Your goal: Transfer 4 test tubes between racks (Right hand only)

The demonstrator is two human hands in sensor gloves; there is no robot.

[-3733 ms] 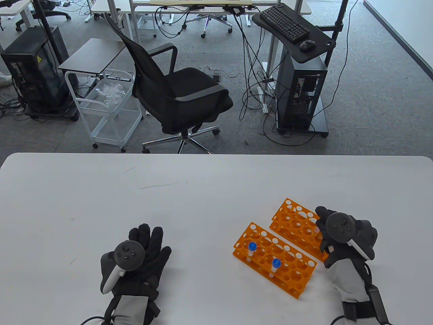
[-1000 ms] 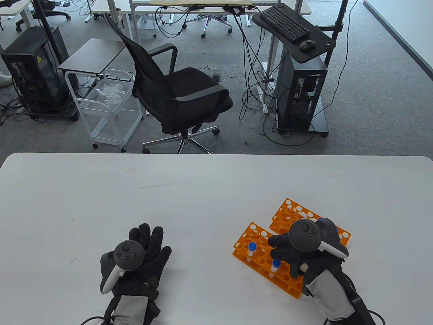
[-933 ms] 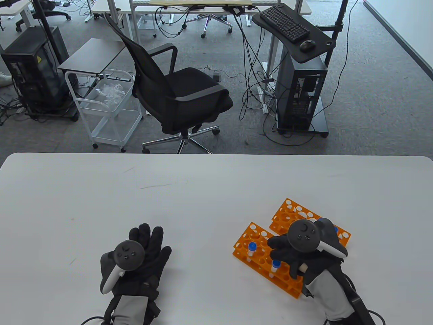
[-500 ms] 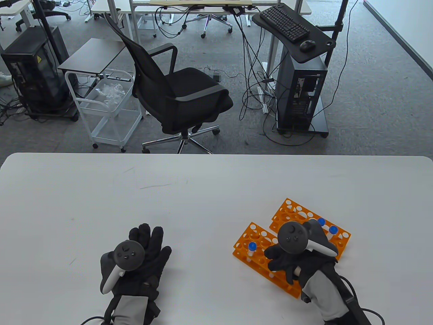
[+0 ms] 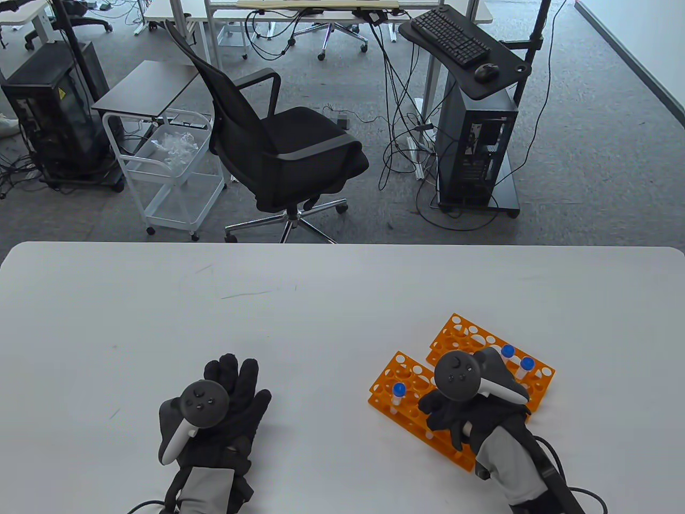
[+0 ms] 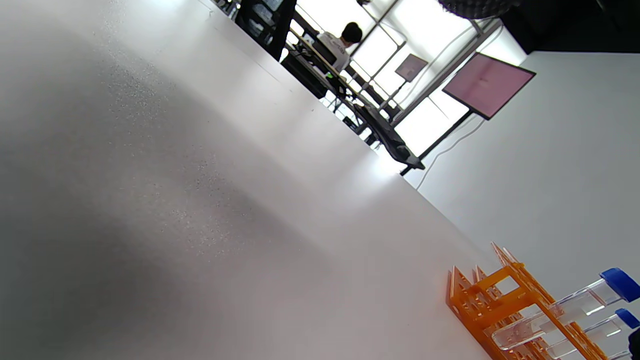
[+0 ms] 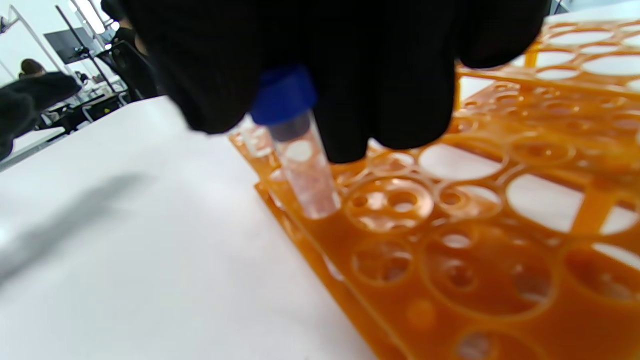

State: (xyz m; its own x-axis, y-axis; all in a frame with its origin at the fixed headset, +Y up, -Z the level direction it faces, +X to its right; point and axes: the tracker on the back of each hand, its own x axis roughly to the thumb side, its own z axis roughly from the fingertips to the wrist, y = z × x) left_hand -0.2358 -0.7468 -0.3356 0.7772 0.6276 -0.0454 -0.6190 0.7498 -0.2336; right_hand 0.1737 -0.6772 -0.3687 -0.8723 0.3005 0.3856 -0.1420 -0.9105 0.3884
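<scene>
Two orange racks lie side by side on the white table. The near rack (image 5: 409,375) holds one blue-capped test tube (image 5: 398,395) in plain sight. The far rack (image 5: 460,333) holds two tubes (image 5: 507,353) at its right end. My right hand (image 5: 436,416) hangs over the near rack and hides a second tube there. In the right wrist view its fingers (image 7: 345,75) pinch that tube's blue cap (image 7: 284,95), and the clear tube (image 7: 307,175) stands tilted with its tip in a rack hole. My left hand (image 5: 222,399) rests flat on the table, empty.
The near rack (image 6: 505,295) with tubes (image 6: 570,312) shows at the lower right of the left wrist view. Beyond the table's far edge (image 5: 342,244) stand an office chair (image 5: 278,144), a white cart (image 5: 171,171) and a computer stand (image 5: 476,150).
My right hand moved from the far rack to the near rack and closed on the right-hand tube's cap, now hiding it. Two tubes stand uncovered in the far rack. The left hand has not moved.
</scene>
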